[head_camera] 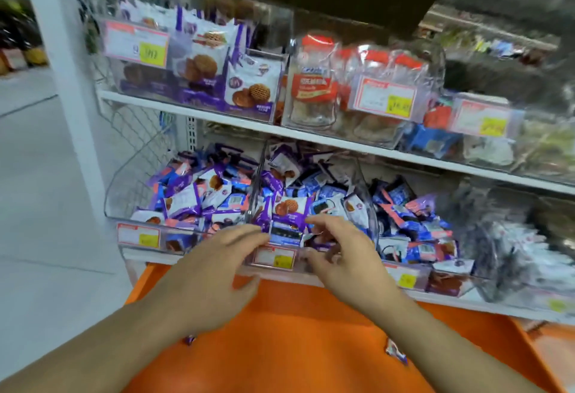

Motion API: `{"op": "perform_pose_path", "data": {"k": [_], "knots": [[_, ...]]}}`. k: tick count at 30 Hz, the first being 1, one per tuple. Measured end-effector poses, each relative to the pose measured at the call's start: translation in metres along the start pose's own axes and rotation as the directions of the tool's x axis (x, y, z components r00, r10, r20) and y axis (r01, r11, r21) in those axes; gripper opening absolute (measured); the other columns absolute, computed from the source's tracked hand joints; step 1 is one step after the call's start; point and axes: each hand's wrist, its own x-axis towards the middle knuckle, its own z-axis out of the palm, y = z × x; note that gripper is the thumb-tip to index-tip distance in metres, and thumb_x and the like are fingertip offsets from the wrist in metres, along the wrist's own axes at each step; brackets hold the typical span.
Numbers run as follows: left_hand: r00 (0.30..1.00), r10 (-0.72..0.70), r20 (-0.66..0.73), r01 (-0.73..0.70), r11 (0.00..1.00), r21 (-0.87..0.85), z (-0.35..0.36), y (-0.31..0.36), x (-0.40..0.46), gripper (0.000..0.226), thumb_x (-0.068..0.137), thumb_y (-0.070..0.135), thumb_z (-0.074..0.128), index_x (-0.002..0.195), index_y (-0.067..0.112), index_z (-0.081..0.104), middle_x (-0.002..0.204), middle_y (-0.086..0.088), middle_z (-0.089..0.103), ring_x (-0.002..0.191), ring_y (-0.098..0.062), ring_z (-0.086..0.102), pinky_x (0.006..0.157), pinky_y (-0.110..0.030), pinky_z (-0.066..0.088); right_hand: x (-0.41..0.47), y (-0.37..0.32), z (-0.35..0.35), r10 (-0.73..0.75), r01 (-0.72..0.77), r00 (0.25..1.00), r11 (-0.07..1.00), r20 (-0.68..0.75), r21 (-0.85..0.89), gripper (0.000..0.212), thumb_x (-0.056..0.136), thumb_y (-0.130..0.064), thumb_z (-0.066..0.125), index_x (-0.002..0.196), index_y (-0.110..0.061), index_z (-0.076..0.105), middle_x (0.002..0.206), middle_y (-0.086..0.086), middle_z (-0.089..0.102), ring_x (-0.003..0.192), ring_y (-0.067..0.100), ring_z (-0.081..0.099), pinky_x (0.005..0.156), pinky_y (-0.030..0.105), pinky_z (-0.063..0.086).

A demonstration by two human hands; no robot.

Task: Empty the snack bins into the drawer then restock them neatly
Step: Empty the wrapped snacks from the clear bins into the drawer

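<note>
The middle bin (pixel 311 202) sits on the lower shelf above the orange drawer (pixel 280 330) — clear stiff plastic, heaped with light, slippery snack packets (pixel 291 206), best taken by its front rim. Left hand (pixel 217 265) and right hand (pixel 339 255) reach it, fingers loosely spread — seemingly gripping nothing, though blur hides contact.

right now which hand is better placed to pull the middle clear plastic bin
Right hand: its curled fingers already touch the middle clear plastic bin at its front lip. The left hand hovers flat beside it.

White shelving (pixel 236 122), grey floor (pixel 37 206), shop.
</note>
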Motion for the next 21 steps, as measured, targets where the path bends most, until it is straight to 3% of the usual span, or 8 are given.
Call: {"op": "perform_pose_path", "data": {"k": [2,3,6,8,12,15,18,21], "knots": [[1.000,0.009,-0.022,-0.009,1.000,0.024,0.005,-0.006,0.004,0.079,0.098,0.055,0.055,0.161,0.050,0.009,0.167,0.031,-0.005,0.155,-0.001,0.008,0.125,-0.024,0.016,0.025,0.002,-0.009,0.014,-0.013,1.000,0.992,0.012,-0.123,0.069,0.096,-0.040,0.073,0.155,-0.045,0.037,0.149,-0.014,0.042,0.131,0.007,0.049,0.105,0.031,0.047],[1.000,-0.003,-0.015,0.004,1.000,0.020,0.009,-0.008,0.008,0.085,0.096,0.058,0.054,0.162,0.050,0.002,0.166,0.030,-0.013,0.157,-0.005,0.003,0.127,-0.034,0.020,0.039,0.003,-0.009,0.027,-0.019,0.999,0.985,0.041,-0.171,0.081,0.094,-0.045,0.074,0.159,-0.049,0.026,0.159,-0.011,0.031,0.142,0.013,0.041,0.112,0.038,0.044],[0.998,-0.023,-0.059,0.027,0.998,0.065,0.015,-0.018,0.020,0.091,0.094,0.060,0.054,0.163,0.046,-0.005,0.166,0.028,-0.020,0.157,-0.010,0.015,0.124,-0.037,0.032,0.085,0.001,0.000,0.099,-0.076,0.988,0.978,0.115,-0.196,0.100,0.086,-0.056,0.080,0.158,-0.059,0.011,0.172,-0.004,0.008,0.157,0.028,0.022,0.120,0.052,0.039],[0.995,-0.021,-0.095,0.025,0.999,0.042,0.014,-0.020,0.025,0.089,0.095,0.058,0.054,0.163,0.044,-0.001,0.166,0.028,-0.016,0.150,-0.009,0.030,0.117,-0.033,0.041,0.114,0.004,0.009,0.157,-0.123,0.975,0.970,0.156,-0.210,0.103,0.080,-0.062,0.082,0.159,-0.056,0.015,0.171,0.006,0.015,0.157,0.031,0.023,0.120,0.049,0.038],[0.996,-0.022,-0.092,0.022,1.000,-0.001,0.011,-0.025,0.029,0.086,0.096,0.056,0.053,0.164,0.043,0.000,0.165,0.030,-0.013,0.143,-0.008,0.039,0.109,-0.030,0.048,0.146,0.016,0.028,0.191,-0.126,0.971,0.919,0.144,-0.374,0.087,0.081,-0.062,0.078,0.157,-0.043,0.040,0.155,0.004,0.051,0.146,0.034,0.037,0.117,0.045,0.040],[0.998,-0.039,-0.053,0.038,0.999,-0.006,0.009,-0.026,0.028,0.085,0.097,0.057,0.052,0.163,0.043,0.001,0.164,0.032,-0.017,0.138,-0.007,0.042,0.105,-0.030,0.049,0.143,0.023,0.036,0.193,-0.151,0.979,0.911,0.072,-0.384,0.064,0.082,-0.052,0.080,0.142,-0.042,0.059,0.130,-0.002,0.071,0.123,0.025,0.062,0.099,0.044,0.057],[0.999,-0.045,-0.022,0.045,0.999,-0.001,0.006,-0.026,0.027,0.084,0.098,0.055,0.053,0.163,0.044,0.002,0.162,0.034,-0.020,0.120,-0.005,0.051,0.097,-0.026,0.050,0.130,0.026,0.034,0.183,-0.167,0.982,0.959,0.053,-0.229,0.044,0.085,-0.029,0.086,0.124,-0.038,0.068,0.123,-0.008,0.071,0.076,0.012,0.075,0.073,0.040,0.065],[0.999,-0.038,-0.029,0.037,0.999,-0.032,0.004,-0.027,0.025,0.080,0.099,0.051,0.054,0.163,0.044,0.007,0.163,0.035,-0.018,0.131,-0.001,0.046,0.102,-0.026,0.048,0.114,0.018,0.021,0.191,-0.193,0.981,0.978,-0.042,-0.074,0.044,0.087,-0.016,0.086,0.124,-0.031,0.068,0.116,-0.010,0.064,0.062,-0.006,0.068,0.058,0.011,0.054]]}}
